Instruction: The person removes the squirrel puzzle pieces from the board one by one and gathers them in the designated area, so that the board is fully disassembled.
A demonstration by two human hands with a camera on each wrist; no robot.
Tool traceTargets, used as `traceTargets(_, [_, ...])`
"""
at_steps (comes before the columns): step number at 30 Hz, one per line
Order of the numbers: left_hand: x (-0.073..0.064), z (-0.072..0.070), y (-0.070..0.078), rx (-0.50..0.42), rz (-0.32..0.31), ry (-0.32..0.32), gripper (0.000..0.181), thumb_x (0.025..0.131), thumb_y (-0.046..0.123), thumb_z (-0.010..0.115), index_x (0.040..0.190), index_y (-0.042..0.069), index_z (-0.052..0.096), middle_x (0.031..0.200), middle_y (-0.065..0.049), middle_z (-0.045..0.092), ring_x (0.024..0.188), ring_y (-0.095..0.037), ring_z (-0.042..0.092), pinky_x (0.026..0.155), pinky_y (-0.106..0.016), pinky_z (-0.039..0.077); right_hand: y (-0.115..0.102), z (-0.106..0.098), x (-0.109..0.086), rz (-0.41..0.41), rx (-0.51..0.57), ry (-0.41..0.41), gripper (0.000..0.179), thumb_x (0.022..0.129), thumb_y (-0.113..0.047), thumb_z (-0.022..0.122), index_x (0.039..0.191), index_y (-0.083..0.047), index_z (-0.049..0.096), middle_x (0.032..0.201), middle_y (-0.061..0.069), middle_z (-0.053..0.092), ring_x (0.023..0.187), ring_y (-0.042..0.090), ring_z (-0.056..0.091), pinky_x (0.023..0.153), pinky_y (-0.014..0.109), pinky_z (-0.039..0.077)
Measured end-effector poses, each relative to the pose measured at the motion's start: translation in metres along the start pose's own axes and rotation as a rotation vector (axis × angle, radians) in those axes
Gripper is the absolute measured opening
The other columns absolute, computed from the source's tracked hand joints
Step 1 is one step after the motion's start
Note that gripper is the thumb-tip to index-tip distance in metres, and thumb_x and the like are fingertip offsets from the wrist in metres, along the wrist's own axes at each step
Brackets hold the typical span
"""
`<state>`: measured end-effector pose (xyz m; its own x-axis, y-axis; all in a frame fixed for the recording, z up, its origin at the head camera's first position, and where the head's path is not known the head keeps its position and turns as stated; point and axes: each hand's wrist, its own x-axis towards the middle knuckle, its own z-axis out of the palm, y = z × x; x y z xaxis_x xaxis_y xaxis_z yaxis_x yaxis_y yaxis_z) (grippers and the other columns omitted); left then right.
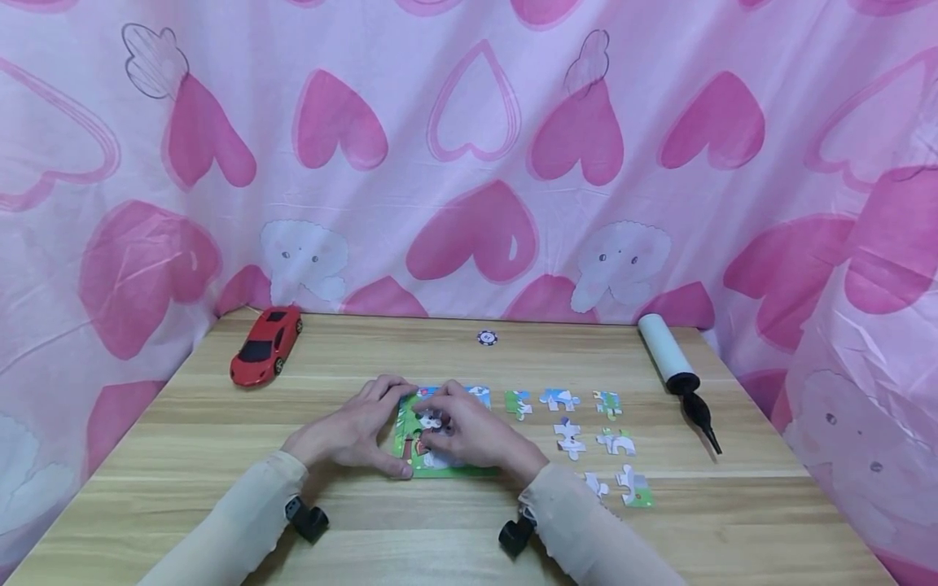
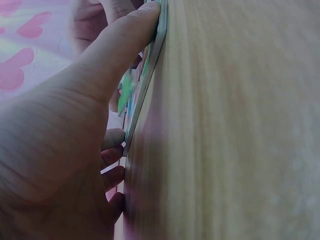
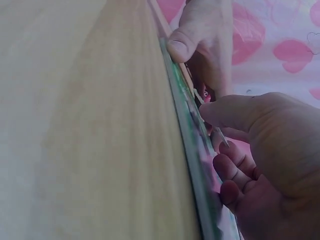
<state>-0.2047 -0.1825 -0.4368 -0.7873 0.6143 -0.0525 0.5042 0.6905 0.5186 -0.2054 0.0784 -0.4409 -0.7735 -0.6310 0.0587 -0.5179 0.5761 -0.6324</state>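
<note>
A jigsaw board (image 1: 458, 472) with a green border and a cartoon picture lies on the wooden table, partly covered by both hands. My left hand (image 1: 361, 431) holds its left side, with the thumb at the near corner and the fingers toward the far one. Over the middle of the board, my right hand (image 1: 469, 423) pinches a puzzle piece (image 3: 223, 138) between thumb and fingers. That piece shows green in the left wrist view and is tilted above the board surface. Whether it touches its slot is hidden by the fingers.
Several loose puzzle pieces (image 1: 569, 438) lie right of the board, some close to the right forearm. A red toy car (image 1: 256, 350) stands at the back left, a poker chip (image 1: 487, 338) at the back middle, a white hand pump (image 1: 667, 350) at the right. A pink heart-print curtain (image 1: 469, 228) hangs behind.
</note>
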Motion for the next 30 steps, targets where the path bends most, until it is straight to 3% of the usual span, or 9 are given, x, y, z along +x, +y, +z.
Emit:
traceTargets(10, [-0.002, 0.001, -0.002, -0.005, -0.004, 0.010, 0.126, 0.078, 0.069, 0.094, 0.170, 0.006, 0.037, 0.168, -0.016, 0.035, 0.153, -0.037, 0.038, 0.129, -0.063, 0.038, -0.005, -0.022, -0.004, -0.009, 0.089, 0.064, 0.045, 0.106, -0.021, 0.078, 0.150, -0.022, 0.070, 0.129, -0.004, 0.057, 0.111, 0.018, 0.059, 0.089, 0.029, 0.058])
traceTargets(18, [-0.004, 0.001, -0.005, -0.006, -0.020, 0.003, 0.128, 0.078, 0.071, 0.094, 0.171, 0.007, 0.035, 0.170, -0.018, 0.032, 0.155, -0.039, 0.035, 0.129, -0.065, 0.036, -0.012, -0.049, -0.008, -0.074, 0.103, 0.138, 0.046, 0.104, -0.015, 0.077, 0.148, -0.022, 0.071, 0.129, -0.004, 0.057, 0.114, 0.019, 0.058, 0.090, 0.046, 0.061])
traceTargets(30, [-0.001, 0.002, -0.002, -0.016, -0.047, 0.001, 0.126, 0.077, 0.071, 0.094, 0.173, 0.014, 0.035, 0.171, -0.011, 0.031, 0.154, -0.034, 0.035, 0.129, -0.065, 0.037, -0.006, -0.088, -0.027, -0.107, 0.077, 0.257, 0.046, 0.103, -0.014, 0.076, 0.147, -0.025, 0.072, 0.131, -0.002, 0.060, 0.113, 0.024, 0.059, 0.088, 0.042, 0.055])
